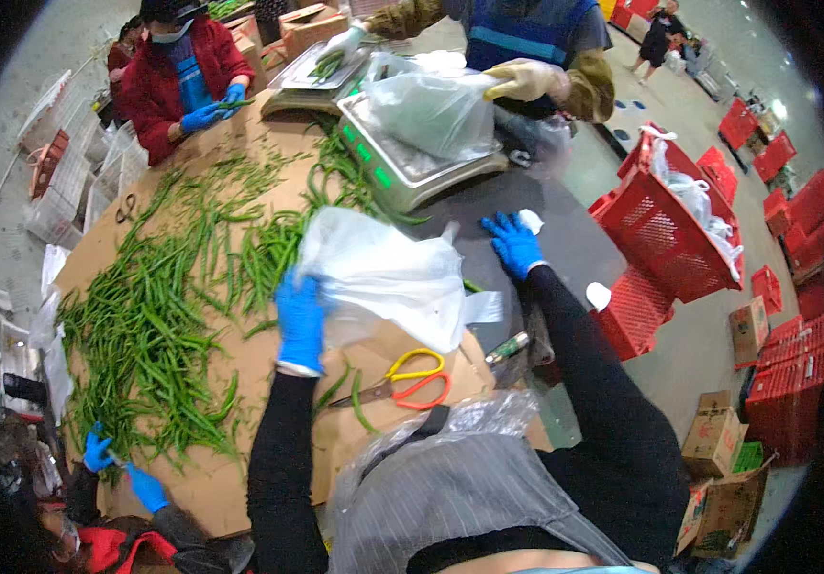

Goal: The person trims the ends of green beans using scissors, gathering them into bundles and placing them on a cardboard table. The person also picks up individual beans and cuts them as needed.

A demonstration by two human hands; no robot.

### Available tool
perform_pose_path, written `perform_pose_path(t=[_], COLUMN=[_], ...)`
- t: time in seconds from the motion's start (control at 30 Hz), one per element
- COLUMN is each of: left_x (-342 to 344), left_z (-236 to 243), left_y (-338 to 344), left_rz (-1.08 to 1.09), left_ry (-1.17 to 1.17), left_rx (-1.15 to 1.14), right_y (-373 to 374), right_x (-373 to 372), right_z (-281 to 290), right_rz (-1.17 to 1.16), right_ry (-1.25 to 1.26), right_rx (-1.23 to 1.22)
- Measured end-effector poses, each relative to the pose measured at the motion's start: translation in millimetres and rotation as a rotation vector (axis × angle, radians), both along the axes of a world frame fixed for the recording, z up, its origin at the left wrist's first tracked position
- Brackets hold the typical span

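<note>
My left hand [299,320], in a blue glove, grips the left edge of a white translucent plastic bag [388,273], its fingertips slightly blurred. The bag lies spread over the cardboard-covered table, partly over the green chili peppers [158,325]. My right hand [514,245], also blue-gloved, rests on the dark tabletop with its fingers spread, beside a small white wad [531,221]. Between my forearms lie scissors [415,379] with one yellow and one red handle loop, and a few loose peppers.
A digital scale [402,182] bearing a filled plastic bag [436,115] stands ahead, handled by a gloved co-worker. Another person [187,81] holds peppers at far left. Blue-gloved hands [144,488] work at lower left. Red crates [666,220] stand at right. Black scissors [126,208] lie left.
</note>
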State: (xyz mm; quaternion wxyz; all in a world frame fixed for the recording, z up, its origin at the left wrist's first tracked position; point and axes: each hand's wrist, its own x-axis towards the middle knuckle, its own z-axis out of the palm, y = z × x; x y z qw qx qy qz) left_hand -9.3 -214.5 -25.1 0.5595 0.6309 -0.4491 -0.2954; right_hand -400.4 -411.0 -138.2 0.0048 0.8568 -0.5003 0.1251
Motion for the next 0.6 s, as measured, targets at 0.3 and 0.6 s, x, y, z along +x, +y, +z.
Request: perform_pose_path(t=[0.3, 0.6], left_x=[73, 96], left_z=[120, 74], left_y=[98, 161], left_rz=[-0.004, 0.693], left_ry=[0.400, -0.699], left_rx=[0.066, -0.181], right_y=[112, 176], right_x=[184, 252], right_z=[67, 109], right_rz=[0.625, 0.508], right_ry=[-1.154, -1.026], right_rx=[2.027, 1.168])
